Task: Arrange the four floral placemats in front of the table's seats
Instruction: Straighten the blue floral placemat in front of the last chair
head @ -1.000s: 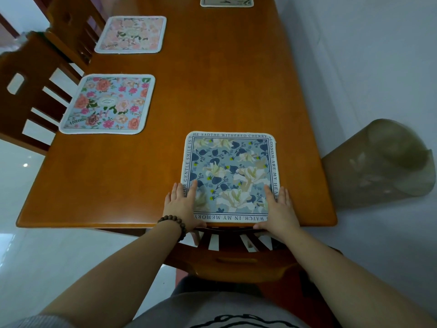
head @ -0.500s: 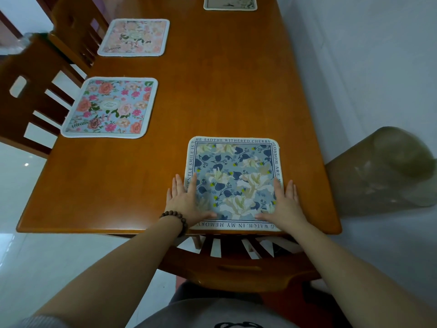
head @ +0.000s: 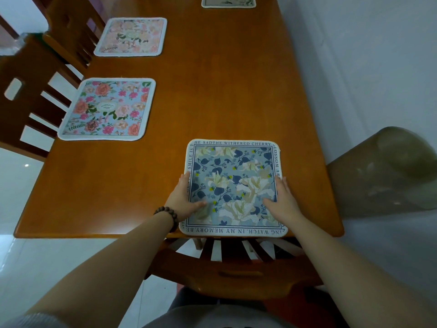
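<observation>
Both hands (head: 186,200) slid forward along blue placemat's (head: 234,185) side edges

four placemats (head: 233,185), three chairs (head: 28,110)

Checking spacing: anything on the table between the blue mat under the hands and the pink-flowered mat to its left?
Nothing: bare wood between the blue mat and pink-flowered mat, head view.
</observation>
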Motion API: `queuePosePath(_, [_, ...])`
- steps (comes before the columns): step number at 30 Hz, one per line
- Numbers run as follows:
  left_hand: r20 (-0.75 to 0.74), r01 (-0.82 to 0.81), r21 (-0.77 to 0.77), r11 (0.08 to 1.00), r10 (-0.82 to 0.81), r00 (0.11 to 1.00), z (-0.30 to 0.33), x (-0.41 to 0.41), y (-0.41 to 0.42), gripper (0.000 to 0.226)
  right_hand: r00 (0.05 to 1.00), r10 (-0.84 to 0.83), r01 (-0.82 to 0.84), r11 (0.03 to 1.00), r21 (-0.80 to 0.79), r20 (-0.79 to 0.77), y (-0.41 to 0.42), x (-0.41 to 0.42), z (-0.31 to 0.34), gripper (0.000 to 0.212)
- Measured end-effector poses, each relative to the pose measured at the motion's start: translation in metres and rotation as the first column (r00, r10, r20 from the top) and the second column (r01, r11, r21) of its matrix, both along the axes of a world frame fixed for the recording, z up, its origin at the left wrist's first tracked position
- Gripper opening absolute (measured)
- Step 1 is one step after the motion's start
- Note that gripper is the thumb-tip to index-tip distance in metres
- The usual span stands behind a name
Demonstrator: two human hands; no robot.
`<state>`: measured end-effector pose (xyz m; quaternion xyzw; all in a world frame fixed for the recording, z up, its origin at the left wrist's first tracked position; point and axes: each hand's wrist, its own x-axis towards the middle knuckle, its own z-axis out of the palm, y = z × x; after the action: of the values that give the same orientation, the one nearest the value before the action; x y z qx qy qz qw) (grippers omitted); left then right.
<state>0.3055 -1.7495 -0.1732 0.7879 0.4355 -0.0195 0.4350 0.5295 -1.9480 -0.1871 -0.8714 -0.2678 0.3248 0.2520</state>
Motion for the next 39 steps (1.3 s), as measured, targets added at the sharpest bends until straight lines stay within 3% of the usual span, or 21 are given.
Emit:
queuePosePath(6, [-0.083, 0.056, 0.13, 0.99, -0.045, 0.995, 0.009, 0.011, 0.026, 0.12, 0.999, 0.014, -0.015, 0.999, 0.039, 0.036, 0.01, 0.023, 0.008, 0.095])
queuePosePath(10, [-0.174, 0.106, 0.24, 0.965, -0.065, 0.983, 0.013, 0.038, 0.068, 0.115, 0.991, 0.048, -0.045, 0.999, -0.028, 0.121, 0.038, 0.064, 0.015, 0.111])
queuePosePath(14, [-0.195, 0.164, 0.233, 0.959, -0.119, 0.974, 0.002, 0.064, 0.086, 0.114, 0.985, 0.102, -0.09, 0.992, -0.085, 0.14, 0.064, 0.087, 0.007, 0.119])
queuePosePath(25, [-0.184, 0.156, 0.213, 0.965, -0.117, 0.976, -0.011, 0.066, 0.083, 0.121, 0.982, 0.143, -0.139, 0.989, -0.043, 0.12, 0.075, 0.079, -0.006, 0.106])
queuePosePath(33, [-0.228, 0.197, 0.189, 0.962, -0.152, 0.962, -0.014, 0.066, 0.079, 0.128, 0.975, 0.183, -0.166, 0.978, -0.129, 0.128, 0.078, 0.078, 0.003, 0.106])
queuePosePath(39, [-0.265, 0.16, 0.187, 0.969, -0.107, 0.958, 0.006, 0.065, 0.072, 0.114, 0.984, 0.144, -0.133, 0.985, -0.111, 0.105, 0.068, 0.068, 0.021, 0.1])
